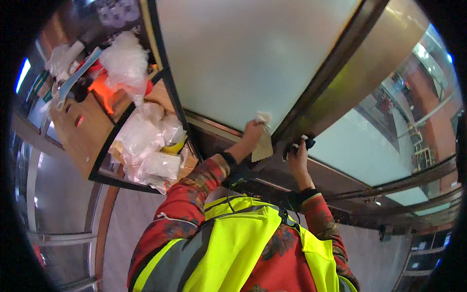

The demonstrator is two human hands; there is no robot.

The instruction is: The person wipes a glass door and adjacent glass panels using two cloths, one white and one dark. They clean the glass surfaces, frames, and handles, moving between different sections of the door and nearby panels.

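My left hand [252, 135] grips a pale beige cloth [263, 148], whose upper end lies against the lower edge of a large frosted panel [248, 62]. The rest of the cloth hangs down beside my fingers with a zigzag edge. To the right, my right hand [299, 160] is raised in front of the dark frame [328, 65] and is closed around a small dark object [309, 141] with a white part. What that object is cannot be told. A second pale panel [361, 149] is on the right.
At the left stands a dark-framed shelf unit [128, 120] holding clear plastic bags [140, 131], a roll of yellow tape [174, 146], an orange item [105, 91] and bubble wrap [126, 62]. Beside these is a cardboard box [82, 127]. A white stool [423, 149] shows at the far right.
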